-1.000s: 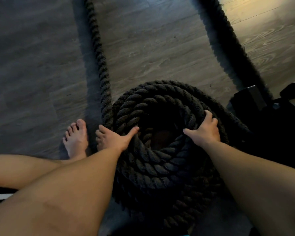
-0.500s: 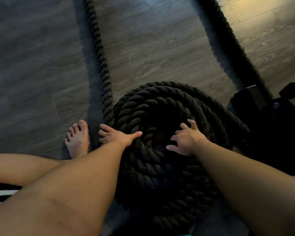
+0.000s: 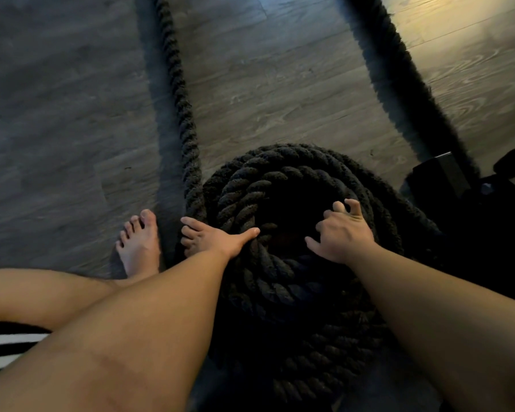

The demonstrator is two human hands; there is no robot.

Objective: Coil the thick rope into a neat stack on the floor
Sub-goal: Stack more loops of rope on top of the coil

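The thick black rope lies as a stacked coil (image 3: 280, 185) on the grey wood floor, right in front of me. One free length of rope (image 3: 179, 93) runs from the coil's left side away to the top of the view. My left hand (image 3: 217, 240) clasps the coil's left rim, fingers over the outside and thumb across the top turn. Over the right inner turns sits my right hand (image 3: 344, 236), its fingers curled and spread with nothing gripped between them.
A second dark rope length (image 3: 399, 84) runs diagonally at the upper right. Black objects (image 3: 440, 173) stand against the coil's right side. My bare foot (image 3: 139, 245) rests just left of the coil, and striped fabric (image 3: 6, 343) shows at the lower left.
My right hand let go of the coil's right rim, moved in toward the centre, then shifted back right with fingers curled. My left hand stayed on the left rim.
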